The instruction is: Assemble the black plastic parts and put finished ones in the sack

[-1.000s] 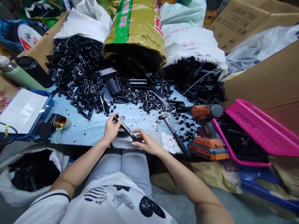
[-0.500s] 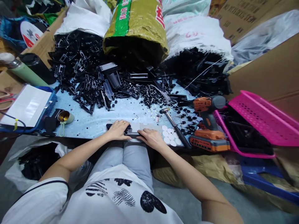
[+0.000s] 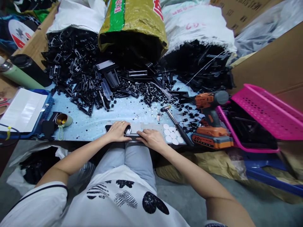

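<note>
At the front edge of the bench, my left hand (image 3: 118, 131) is closed over a black plastic part (image 3: 108, 127), whose end shows left of my fingers. Between my hands a small silvery piece (image 3: 128, 132) shows by my left fingertips. My right hand (image 3: 151, 138) has its fingers bent and pressed together at the edge, beside a flat grey metal plate (image 3: 151, 126); what they pinch is hidden. Several white round discs (image 3: 170, 130) lie right of that hand. A hammer (image 3: 176, 122) with a black handle rests beyond the discs.
An orange cordless drill (image 3: 208, 119) stands at the right, beside a pink basket (image 3: 265, 113). Black parts (image 3: 87, 78) and screws (image 3: 153, 94) are heaped at the back below open sacks (image 3: 132, 22). A metal cup (image 3: 63, 119) and blue tray (image 3: 48, 104) sit left.
The view has shifted slightly. Both hands stay at the bench edge in nearly the same pose, and a little more of the silvery piece shows by my left fingers.
</note>
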Tool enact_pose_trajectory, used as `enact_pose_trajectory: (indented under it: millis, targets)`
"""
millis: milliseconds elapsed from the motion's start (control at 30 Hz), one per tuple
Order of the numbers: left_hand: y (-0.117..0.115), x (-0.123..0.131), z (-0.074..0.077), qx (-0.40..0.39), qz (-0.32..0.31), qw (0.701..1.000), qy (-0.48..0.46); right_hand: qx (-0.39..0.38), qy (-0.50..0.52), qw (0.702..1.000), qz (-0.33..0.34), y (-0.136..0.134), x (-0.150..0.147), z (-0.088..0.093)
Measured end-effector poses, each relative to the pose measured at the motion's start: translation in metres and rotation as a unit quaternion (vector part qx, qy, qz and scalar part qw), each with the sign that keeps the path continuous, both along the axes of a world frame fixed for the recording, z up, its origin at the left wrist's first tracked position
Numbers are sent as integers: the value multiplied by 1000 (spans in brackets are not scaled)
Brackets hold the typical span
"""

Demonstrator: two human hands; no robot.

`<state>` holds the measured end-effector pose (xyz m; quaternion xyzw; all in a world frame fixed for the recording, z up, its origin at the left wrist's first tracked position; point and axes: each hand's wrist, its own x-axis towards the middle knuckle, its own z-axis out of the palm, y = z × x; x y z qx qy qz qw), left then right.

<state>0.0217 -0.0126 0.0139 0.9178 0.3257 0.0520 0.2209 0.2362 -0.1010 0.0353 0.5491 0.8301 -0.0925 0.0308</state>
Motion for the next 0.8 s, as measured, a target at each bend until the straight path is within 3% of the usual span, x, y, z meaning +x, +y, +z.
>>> enact_pose_trajectory:
  millis: [233,467,567,667,700,800]
  targets:
    - [2,-1,-2,14,-14,1000,-13,25,8,1000,-5,-2,-2,-2]
    - [-4,-7,-8,51,11,997,-57,59,-16,998,-6,5,-9,14]
    - [-3,-3,-8,40,12,998,-45,57,-9,998,18,14,0,8]
    - [17,5,-2,18,2,1000,-15,54,6,998,26,22,17,-9]
    - [29,8,0,26,33,999,-2,53,9,998,24,23,22,-14]
    - [71,16,4,66,213,971,82,51,16,999,12,33,37,-23]
